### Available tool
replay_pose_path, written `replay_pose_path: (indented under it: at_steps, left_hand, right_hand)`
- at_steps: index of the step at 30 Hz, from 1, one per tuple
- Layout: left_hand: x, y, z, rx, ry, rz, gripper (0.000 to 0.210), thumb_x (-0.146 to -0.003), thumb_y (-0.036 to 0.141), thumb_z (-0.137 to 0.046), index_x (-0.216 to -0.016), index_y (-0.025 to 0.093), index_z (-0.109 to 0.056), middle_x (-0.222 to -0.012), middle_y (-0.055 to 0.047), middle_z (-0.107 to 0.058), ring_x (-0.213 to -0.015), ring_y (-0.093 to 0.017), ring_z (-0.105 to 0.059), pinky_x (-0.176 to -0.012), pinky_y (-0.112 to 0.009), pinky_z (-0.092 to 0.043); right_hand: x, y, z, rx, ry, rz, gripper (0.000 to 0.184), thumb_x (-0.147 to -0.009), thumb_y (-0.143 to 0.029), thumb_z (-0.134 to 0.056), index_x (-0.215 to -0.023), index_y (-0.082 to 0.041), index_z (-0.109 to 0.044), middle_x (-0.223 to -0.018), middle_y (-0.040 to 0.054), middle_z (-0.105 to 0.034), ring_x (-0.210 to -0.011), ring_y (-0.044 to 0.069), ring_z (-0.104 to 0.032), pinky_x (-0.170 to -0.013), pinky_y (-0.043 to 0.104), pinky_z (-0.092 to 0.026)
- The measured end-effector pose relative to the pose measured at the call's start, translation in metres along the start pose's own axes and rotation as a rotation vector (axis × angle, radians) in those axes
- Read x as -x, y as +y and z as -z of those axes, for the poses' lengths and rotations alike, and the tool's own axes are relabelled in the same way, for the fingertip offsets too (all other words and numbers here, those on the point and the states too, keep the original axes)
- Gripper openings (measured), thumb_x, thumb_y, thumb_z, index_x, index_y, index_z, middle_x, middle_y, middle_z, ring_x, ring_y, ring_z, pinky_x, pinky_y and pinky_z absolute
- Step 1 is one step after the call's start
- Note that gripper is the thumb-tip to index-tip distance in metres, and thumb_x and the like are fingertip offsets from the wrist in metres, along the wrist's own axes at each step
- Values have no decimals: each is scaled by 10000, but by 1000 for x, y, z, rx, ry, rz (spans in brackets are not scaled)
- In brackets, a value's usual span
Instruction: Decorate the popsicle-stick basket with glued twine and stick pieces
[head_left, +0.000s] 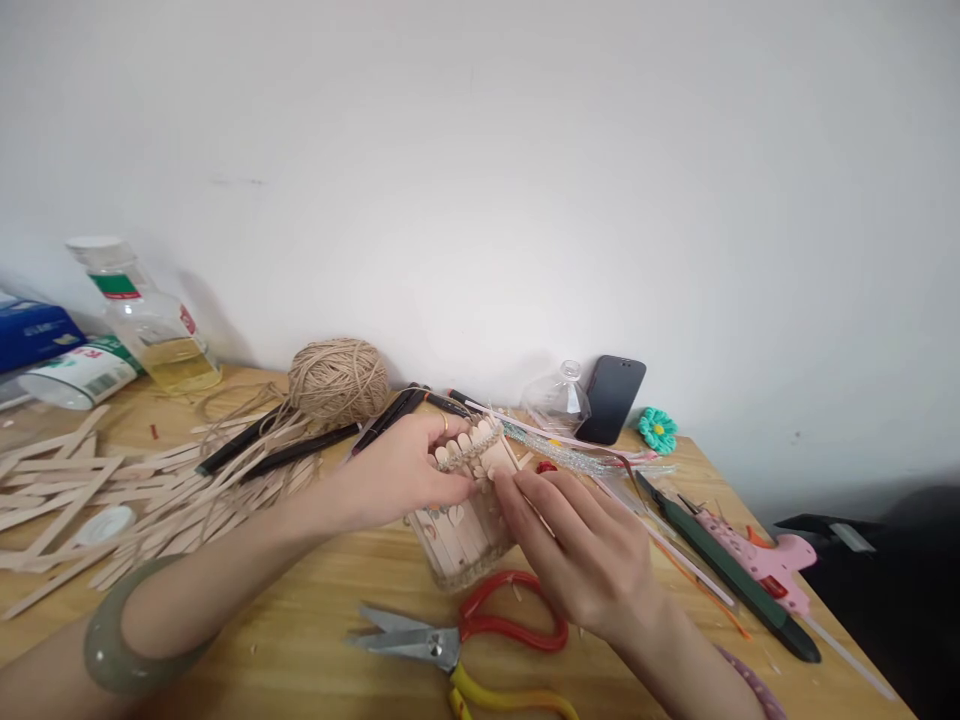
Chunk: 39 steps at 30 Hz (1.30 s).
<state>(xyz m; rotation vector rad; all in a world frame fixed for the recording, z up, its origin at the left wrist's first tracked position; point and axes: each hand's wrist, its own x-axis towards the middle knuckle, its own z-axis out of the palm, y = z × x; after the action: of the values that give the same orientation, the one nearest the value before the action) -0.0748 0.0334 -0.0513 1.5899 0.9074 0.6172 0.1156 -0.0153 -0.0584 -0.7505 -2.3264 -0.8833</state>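
Observation:
A small holder made of wooden craft sticks (459, 543), edged with twine along its rims, is tilted above the table. My left hand (405, 460) grips it near its upper rim, thumb on the near face and fingers behind. The fingers of my right hand (581, 545) are pinched together against the holder's right side, by some small pale pieces; what lies between the fingertips is hidden. Just below the holder, scissors (442, 648) with one red and one yellow handle lie with their blades a little apart.
Loose craft sticks (60, 490) cover the left. Along the wall are a bottle of yellowish liquid (176, 360), a twine ball (339, 380), a clear plastic piece (562, 398), a phone (611, 398) and a green flower (658, 430). A green-handled tool (727, 560) and pink glue gun (787, 560) lie right.

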Motion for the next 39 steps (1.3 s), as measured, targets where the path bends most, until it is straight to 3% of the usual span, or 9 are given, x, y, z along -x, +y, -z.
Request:
replay_pose_path:
  at_steps: [7,14,23,29,39]
  left_hand:
    - [3,2,1,33,10,7,117,-725,150,-505,-793,155,-600,-677,48,-537,-613,-96,-464,-560,-215,-365]
    - [4,3,1,110,24,19,138,-689,201,-605,-815,146,-610,-701,36,-576,-630,-107,-500,-586,-226,-387]
    - [7,5,2,128,-1,6,161,-702,219,-612,-837,131,-598,-721,26,-564,-648,-109,-495,-606,-232,-390]
    - [7,5,2,77,-3,16,144,-696,201,-597,-830,148,-589,-684,43,-534,-600,-96,-458,-538,-212,-352]
    - [10,12,-1,71,7,-25,133,-701,243,-581,-801,157,-595,-700,39,-539,-645,-116,-497,-587,-222,-391]
  right_hand:
    - [-6,-1,7,-60,-74,93,296,-924,-54,-344,-993,-59,-631,-792,115,-711,-659,182,-626,-564,304,-469]
    - [-3,-1,8,-164,-86,17,270,-921,-82,-379,-1075,-68,-601,-811,121,-702,-710,195,-632,-550,296,-506]
    - [-4,-6,6,-579,51,-498,159,-835,-71,-577,-920,-196,-625,-792,42,-627,-700,147,-615,-595,251,-508]
    - [-10,-11,1,-625,2,-502,134,-836,-106,-575,-885,-195,-662,-766,31,-612,-640,129,-588,-527,239,-479]
    - [-4,-14,-1,-503,34,-442,132,-840,-111,-568,-898,-180,-664,-770,51,-632,-644,143,-587,-529,248,-472]
